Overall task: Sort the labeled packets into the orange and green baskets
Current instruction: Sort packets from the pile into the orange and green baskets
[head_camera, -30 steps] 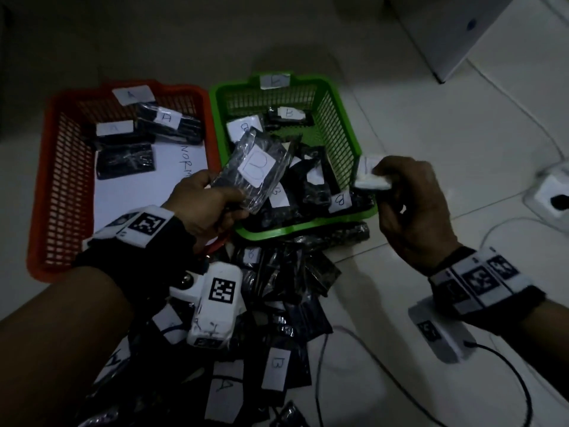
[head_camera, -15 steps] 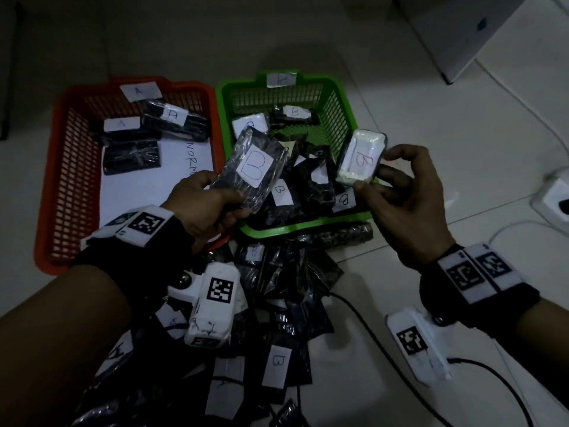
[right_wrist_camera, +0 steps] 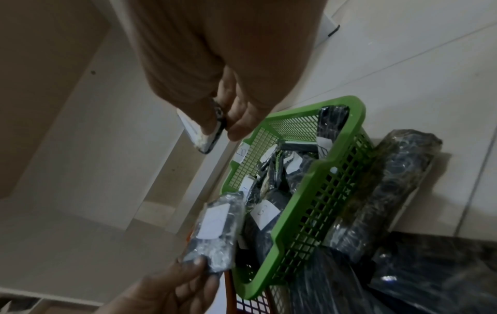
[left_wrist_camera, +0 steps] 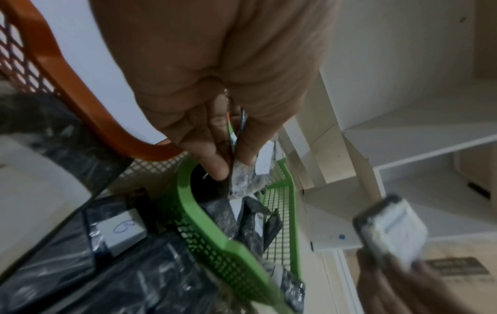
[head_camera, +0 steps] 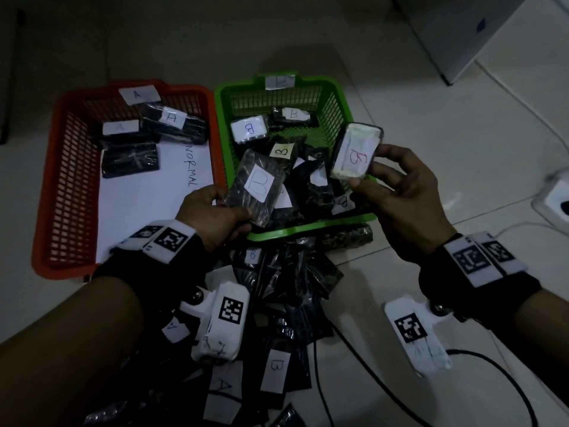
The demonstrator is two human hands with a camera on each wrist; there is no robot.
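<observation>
My left hand [head_camera: 215, 211] pinches a dark plastic packet [head_camera: 257, 184] with a white B label, held over the near left corner of the green basket [head_camera: 338, 103]. In the left wrist view the same dark packet [left_wrist_camera: 243, 180] sits between thumb and fingers. My right hand [head_camera: 400, 192] pinches a white packet [head_camera: 355, 152] marked B in red, above the green basket's right wall; the right wrist view shows this white packet [right_wrist_camera: 201, 136] edge-on. The orange basket [head_camera: 61, 180] at left holds packets labeled A. A pile of loose packets [head_camera: 286, 282] lies in front of both baskets.
A white sheet marked NORMAL [head_camera: 147, 204] lines the orange basket. A black cable [head_camera: 385, 392] runs over the tiled floor at lower right. A white power strip [head_camera: 554, 198] sits at the right edge, and a white cabinet [head_camera: 462, 35] stands at the far right.
My right hand turned the white packet so its B label faces up and raised it over the green basket's right wall. My left hand kept its packet almost still.
</observation>
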